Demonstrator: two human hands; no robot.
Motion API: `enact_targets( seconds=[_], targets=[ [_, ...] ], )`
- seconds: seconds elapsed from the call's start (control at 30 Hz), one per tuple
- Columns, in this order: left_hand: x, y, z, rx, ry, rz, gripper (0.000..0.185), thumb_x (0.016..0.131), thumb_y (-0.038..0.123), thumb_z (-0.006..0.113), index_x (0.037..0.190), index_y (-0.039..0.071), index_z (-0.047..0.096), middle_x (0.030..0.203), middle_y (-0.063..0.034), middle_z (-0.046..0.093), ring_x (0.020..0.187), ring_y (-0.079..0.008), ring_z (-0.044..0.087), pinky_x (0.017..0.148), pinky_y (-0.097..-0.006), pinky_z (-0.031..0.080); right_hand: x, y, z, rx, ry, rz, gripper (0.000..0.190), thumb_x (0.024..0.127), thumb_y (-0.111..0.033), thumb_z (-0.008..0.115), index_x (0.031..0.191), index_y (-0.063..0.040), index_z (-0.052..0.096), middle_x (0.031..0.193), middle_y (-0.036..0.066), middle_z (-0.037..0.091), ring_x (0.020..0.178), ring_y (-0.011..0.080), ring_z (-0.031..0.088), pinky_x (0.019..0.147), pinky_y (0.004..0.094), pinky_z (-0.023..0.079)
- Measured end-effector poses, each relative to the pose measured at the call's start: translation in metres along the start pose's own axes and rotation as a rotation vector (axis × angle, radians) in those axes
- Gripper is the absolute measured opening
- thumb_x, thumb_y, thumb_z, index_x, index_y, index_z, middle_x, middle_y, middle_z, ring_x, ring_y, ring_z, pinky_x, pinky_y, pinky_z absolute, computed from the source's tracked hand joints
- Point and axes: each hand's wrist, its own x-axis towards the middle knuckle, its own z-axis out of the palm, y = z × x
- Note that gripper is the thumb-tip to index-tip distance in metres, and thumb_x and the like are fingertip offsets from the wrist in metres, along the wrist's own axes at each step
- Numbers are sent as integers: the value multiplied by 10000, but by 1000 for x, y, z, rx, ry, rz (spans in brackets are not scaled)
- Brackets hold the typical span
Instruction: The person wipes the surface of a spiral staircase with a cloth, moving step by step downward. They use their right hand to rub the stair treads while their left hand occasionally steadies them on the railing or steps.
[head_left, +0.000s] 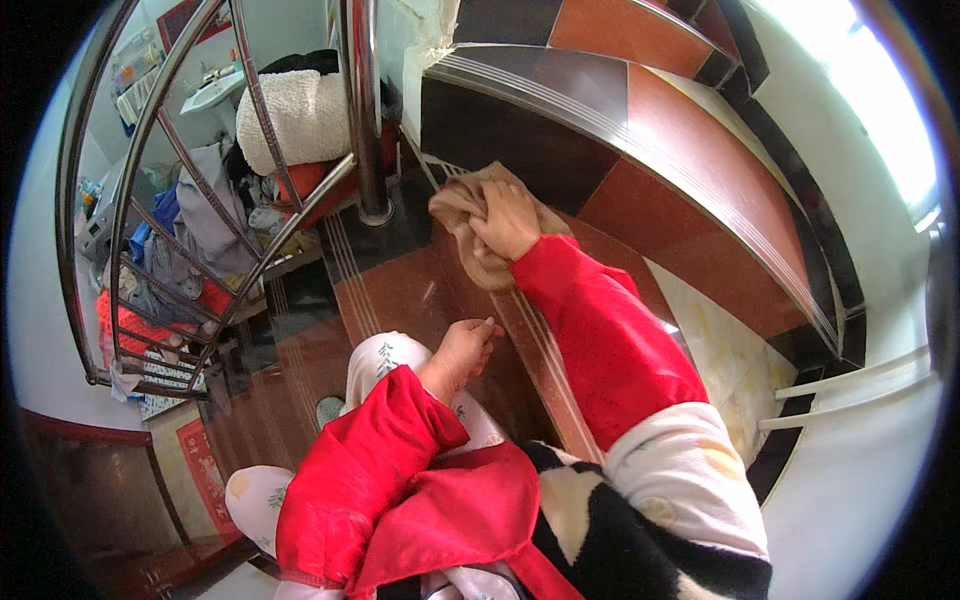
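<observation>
My right hand (508, 219) presses a tan cloth (491, 266) down on a stair tread, close to the black tiled riser (517, 131) of the step above. The cloth is bunched under my palm and spreads out past my fingers. My left hand (466, 356) hangs above my knee with its fingers loosely curled, and no object shows in it. Red sleeves (600, 337) cover both forearms. The tread (390, 281) under the cloth is of brown and black tile with pale grooved lines along its edge.
Curved steps (697, 202) rise to the upper right beside a white wall (885, 300). At the left stands a metal stair railing (300, 217) with a thick post (367, 150). Beyond it lie piled clothes (202, 217), a rolled white fleece (296, 120) and a washbasin (214, 94).
</observation>
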Motion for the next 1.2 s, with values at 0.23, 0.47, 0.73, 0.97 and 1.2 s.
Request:
enact_targets(
  seconds=[0.23,0.47,0.73,0.97,1.2],
  targets=[
    [-2,-4,-6,12,11,15,307,1033,347,451,976,85,600,587,60,367,461,-78,315,405,-252,229,-18,-3,-5,-29,-41,-45,442,759,-306,681,1099,-37,598,1051,180,608,1039,384,558,906,483,449],
    [5,-7,-6,-59,-26,0,268,1027,343,492,845,147,498,600,51,382,465,-63,294,405,-232,203,-172,-15,-114,-3,-258,-9,530,779,-282,652,1250,-63,547,1116,185,549,1079,375,516,928,485,427],
    [5,-5,-4,-74,-87,10,334,997,379,562,775,170,424,582,67,365,445,-43,291,397,-217,197,-370,-1,-235,18,-547,-40,659,670,-384,748,1255,-115,604,1064,125,570,938,330,523,845,476,415],
    [2,-1,2,-16,-63,22,330,941,362,667,783,160,459,605,78,379,458,-27,298,403,-212,195,-337,33,-216,56,-570,-108,662,631,-374,768,1208,-88,615,1032,134,560,938,351,529,848,496,418],
    [3,-1,2,32,-47,27,307,920,352,697,827,125,512,626,78,395,468,-29,310,399,-210,207,-175,23,-129,99,-347,-192,611,758,-309,681,1314,-87,557,1079,189,559,999,396,527,911,504,432]
  ],
)
